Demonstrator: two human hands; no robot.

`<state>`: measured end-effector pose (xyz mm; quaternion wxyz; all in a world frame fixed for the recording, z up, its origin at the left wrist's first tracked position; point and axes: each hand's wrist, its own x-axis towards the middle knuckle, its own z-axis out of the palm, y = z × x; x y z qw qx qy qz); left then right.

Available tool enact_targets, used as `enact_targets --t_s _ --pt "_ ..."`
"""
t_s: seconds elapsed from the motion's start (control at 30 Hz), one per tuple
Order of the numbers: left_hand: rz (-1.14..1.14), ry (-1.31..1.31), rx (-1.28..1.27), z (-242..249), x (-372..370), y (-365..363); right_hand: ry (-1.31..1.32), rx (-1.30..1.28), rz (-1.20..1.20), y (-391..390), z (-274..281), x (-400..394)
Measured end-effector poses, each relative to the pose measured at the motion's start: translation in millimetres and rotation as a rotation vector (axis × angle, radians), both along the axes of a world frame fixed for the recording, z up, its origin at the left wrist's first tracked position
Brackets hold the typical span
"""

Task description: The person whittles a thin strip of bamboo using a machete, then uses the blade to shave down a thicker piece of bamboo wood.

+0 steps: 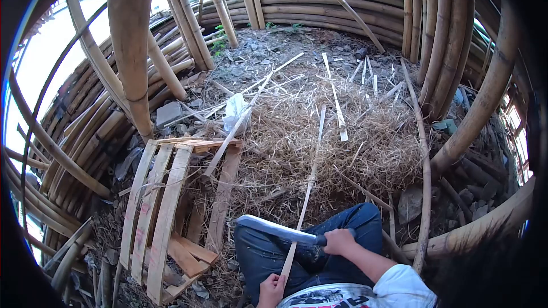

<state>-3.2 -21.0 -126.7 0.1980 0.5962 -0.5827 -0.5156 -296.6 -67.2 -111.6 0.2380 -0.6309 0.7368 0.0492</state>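
My right hand (339, 242) is wrapped round the dark handle of a long knife (279, 229), whose wide blade points left across my lap. Under the blade runs a long, thin bamboo strip (310, 185), which stretches forward onto the shavings. Near my waist, my left hand (272, 289) grips the lower end of this strip. The blade lies across the strip or just above it; contact cannot be made out. My legs in blue jeans (359, 225) are folded beneath both hands.
A broken wooden crate (162, 205) stands at the left. Curly shavings (279, 148) and loose strips (334, 97) cover the ground ahead. A white plastic bag (233, 113) lies behind the crate. Upright bamboo poles (130, 40) and stacked bamboo (337, 8) surround the place; a long stick (423, 177) lies right.
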Motion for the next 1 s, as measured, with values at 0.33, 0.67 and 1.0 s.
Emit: enact_targets --t_s 0.33,0.67,1.0 --pt "-0.011 -0.149 -0.228 3 -7 -1 -0.091 -0.107 -0.386 29 10 15" --pt "-0.090 -0.090 -0.193 4 1 7 -0.115 0.089 -0.091 26 14 37" --pt "-0.022 -0.108 -0.037 -4 -3 -2 -0.311 0.077 -0.590 -15 -2 -12"
